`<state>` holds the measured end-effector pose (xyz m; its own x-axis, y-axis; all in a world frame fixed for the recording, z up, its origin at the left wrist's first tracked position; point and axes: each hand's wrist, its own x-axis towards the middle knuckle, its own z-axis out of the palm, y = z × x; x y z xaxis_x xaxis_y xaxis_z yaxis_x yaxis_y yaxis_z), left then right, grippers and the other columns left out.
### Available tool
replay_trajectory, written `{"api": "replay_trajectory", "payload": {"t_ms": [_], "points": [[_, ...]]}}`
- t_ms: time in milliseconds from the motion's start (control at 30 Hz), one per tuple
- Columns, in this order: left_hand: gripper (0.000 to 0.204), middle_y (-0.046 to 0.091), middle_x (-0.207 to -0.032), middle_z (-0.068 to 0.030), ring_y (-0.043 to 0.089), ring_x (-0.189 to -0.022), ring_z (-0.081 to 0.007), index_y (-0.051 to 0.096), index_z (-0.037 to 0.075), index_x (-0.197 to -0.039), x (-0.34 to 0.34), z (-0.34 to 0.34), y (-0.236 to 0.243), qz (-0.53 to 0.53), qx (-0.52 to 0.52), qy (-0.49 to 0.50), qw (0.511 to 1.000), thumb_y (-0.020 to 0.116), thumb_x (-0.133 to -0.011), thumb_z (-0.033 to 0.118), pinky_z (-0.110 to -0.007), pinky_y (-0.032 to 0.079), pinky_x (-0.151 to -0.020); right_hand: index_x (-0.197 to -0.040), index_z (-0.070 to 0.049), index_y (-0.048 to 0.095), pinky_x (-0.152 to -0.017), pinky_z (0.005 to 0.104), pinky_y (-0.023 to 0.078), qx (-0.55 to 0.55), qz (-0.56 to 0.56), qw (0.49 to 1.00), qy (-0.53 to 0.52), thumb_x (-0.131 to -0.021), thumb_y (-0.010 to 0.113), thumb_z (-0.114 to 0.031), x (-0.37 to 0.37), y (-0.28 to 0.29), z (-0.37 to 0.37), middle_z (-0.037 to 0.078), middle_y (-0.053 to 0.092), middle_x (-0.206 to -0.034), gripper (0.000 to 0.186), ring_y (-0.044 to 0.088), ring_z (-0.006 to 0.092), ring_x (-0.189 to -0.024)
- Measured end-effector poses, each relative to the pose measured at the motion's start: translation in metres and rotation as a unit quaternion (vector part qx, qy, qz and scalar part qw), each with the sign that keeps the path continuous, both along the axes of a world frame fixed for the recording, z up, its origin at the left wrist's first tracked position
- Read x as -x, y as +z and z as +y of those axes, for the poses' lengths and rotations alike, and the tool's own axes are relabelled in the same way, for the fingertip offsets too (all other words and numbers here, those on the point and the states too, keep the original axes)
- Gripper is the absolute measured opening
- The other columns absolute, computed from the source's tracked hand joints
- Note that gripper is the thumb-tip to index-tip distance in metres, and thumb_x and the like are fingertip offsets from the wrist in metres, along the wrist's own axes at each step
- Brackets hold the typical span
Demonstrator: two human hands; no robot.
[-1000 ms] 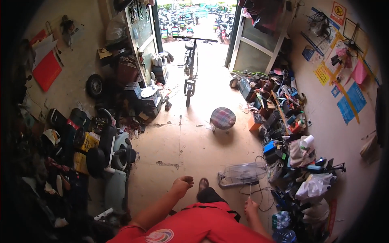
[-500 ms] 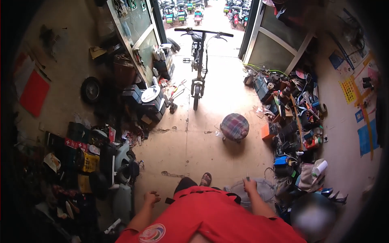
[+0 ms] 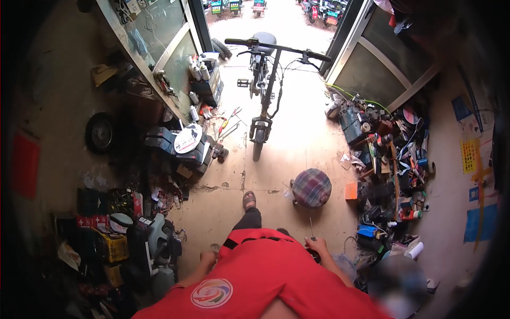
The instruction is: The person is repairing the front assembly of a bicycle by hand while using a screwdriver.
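My right hand (image 3: 315,244) is closed around a thin screwdriver (image 3: 311,228), its shaft pointing forward toward a round plaid-topped stool (image 3: 312,186). My left hand (image 3: 209,256) is low beside my red shirt; its fingers are too hidden to read. Beyond the stool a black folding bike (image 3: 260,127) stands upright in the doorway, front wheel toward me, handlebar across the top. My left foot (image 3: 248,199), in a sandal, is stepped forward on the floor.
Batteries, cans and tools (image 3: 194,138) crowd the left side, with scooter parts (image 3: 156,244) nearer me. Parts and boxes (image 3: 388,165) pile along the right wall. Two open glass doors (image 3: 385,64) flank the doorway. Scooters (image 3: 319,13) are parked outside.
I have moved forward, so the bike and stool appear larger and closer. My left foot now reaches ahead. My left hand has dropped back beside my body; the screwdriver stays in my right.
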<state>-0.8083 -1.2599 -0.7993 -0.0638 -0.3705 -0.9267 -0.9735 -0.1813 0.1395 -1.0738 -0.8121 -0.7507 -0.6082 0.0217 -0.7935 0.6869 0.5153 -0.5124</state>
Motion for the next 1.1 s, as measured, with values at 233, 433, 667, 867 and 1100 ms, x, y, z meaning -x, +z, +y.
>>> {"api": "replay_trajectory", "payload": {"t_ms": [233,433,667,867,1100], "points": [[0.025,0.075,-0.076,-0.0116,0.057,-0.051,-0.0137,0.076,0.000,-0.098,0.302,-0.142,0.071,0.272,0.032,-0.051,0.960,0.056,-0.082,0.006,-0.031,0.044,-0.047,-0.086,-0.005,0.078,-0.069,0.0383,0.055,-0.154,0.096,0.974,0.132,-0.087,0.075,-0.045,0.131,0.011,-0.083,0.009,0.074,-0.074,0.039,0.072,0.0221,-0.069],[0.051,0.076,-0.089,-0.0215,0.074,-0.086,-0.0338,0.080,0.003,-0.097,0.387,-0.122,0.056,0.241,0.041,-0.382,0.891,0.072,-0.080,0.051,-0.041,0.057,-0.083,-0.102,-0.010,0.081,-0.083,0.0417,0.058,-0.132,0.144,0.918,0.345,-0.083,0.074,-0.051,0.264,0.033,-0.157,0.017,0.077,-0.097,0.045,0.074,0.0343,-0.092],[0.064,0.076,-0.089,-0.0189,0.074,-0.082,-0.0316,0.080,0.006,-0.097,0.368,-0.078,0.002,0.154,-0.077,-0.409,0.896,0.080,-0.074,0.066,-0.043,0.057,-0.082,-0.107,-0.007,0.078,-0.085,0.0452,0.056,-0.094,-0.006,0.739,0.667,-0.083,0.072,-0.045,0.372,0.023,-0.229,0.022,0.075,-0.102,0.045,0.072,0.0391,-0.096],[0.055,0.076,-0.100,-0.0180,0.074,-0.092,-0.0289,0.078,0.006,-0.108,0.356,-0.058,-0.008,0.220,-0.113,-0.360,0.900,0.079,-0.082,0.055,-0.038,0.056,-0.088,-0.101,-0.003,0.077,-0.083,0.0466,0.055,-0.051,0.003,0.655,0.754,-0.087,0.067,-0.036,0.403,0.026,-0.251,0.023,0.074,-0.099,0.037,0.072,0.0398,-0.092],[0.031,0.075,-0.114,-0.0185,0.072,-0.100,-0.0361,0.073,0.009,-0.122,0.323,-0.056,0.014,0.339,-0.174,-0.208,0.901,0.067,-0.093,0.021,-0.043,0.056,-0.088,-0.106,0.000,0.076,-0.086,0.0437,0.054,-0.005,-0.018,0.726,0.688,-0.087,0.068,-0.042,0.404,0.067,-0.279,0.025,0.074,-0.099,0.046,0.071,0.0354,-0.095]]}}
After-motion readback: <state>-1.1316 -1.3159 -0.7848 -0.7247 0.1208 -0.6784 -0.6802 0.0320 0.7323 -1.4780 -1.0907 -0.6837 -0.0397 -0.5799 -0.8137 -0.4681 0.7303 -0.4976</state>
